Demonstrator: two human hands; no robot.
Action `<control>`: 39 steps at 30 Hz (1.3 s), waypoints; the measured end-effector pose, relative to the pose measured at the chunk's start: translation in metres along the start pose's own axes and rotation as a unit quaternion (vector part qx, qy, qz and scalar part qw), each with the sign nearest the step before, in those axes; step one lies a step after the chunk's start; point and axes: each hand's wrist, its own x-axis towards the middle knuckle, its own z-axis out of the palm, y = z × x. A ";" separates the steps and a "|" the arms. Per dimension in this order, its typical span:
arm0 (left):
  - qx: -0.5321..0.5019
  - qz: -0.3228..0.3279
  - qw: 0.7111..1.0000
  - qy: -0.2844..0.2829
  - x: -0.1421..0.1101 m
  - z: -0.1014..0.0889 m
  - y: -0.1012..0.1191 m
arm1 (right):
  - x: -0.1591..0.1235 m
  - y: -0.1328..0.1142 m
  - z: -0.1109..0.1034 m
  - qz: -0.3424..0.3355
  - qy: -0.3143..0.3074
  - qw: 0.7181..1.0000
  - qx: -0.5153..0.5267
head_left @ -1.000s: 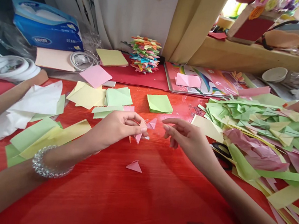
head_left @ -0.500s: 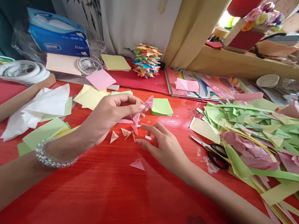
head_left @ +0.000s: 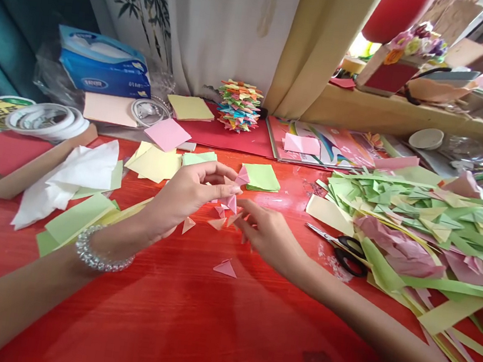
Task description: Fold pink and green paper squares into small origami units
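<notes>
Thumb and fingers of my left hand [head_left: 195, 195] are closed on a pink folded paper piece [head_left: 243, 175], whose points stick out above and below the fingertips. My right hand [head_left: 267, 235] is just to its right, thumb and forefinger pinched at a peach folded paper triangle [head_left: 233, 218]. A second peach triangle [head_left: 217, 223] lies beside it, and a third small triangle [head_left: 188, 225] rests under my left hand. Nearer to me is a single pink folded triangle [head_left: 225, 268] on the red table [head_left: 187, 322].
Black-handled scissors [head_left: 350, 254] lie right, beside a heap of green folded pieces [head_left: 425, 205] and paper strips. Green square sheets [head_left: 262, 177] sit behind my hands. At the back stands a multicoloured folded-paper model [head_left: 239, 106]. Tape rolls [head_left: 49, 120] and white tissue [head_left: 72, 179] are left.
My left hand has moved slightly right with the pink piece, and its lower point now hangs closer to my right fingers. My right fingers have closed at a peach triangle. The view has shifted slightly.
</notes>
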 end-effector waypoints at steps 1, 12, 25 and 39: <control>0.015 -0.001 1.000 -0.003 0.000 0.001 0.000 | -0.003 0.003 -0.005 0.021 -0.009 0.997 0.074; 0.029 -0.075 0.994 -0.075 -0.009 0.014 -0.002 | -0.018 0.006 -0.034 0.104 0.016 0.880 0.463; 0.059 -0.049 0.987 -0.142 -0.019 0.024 -0.003 | -0.035 -0.007 -0.032 0.020 0.125 0.904 0.409; 0.097 -0.011 0.987 -0.129 -0.022 0.026 0.000 | -0.038 -0.009 -0.033 -0.023 0.157 0.939 0.305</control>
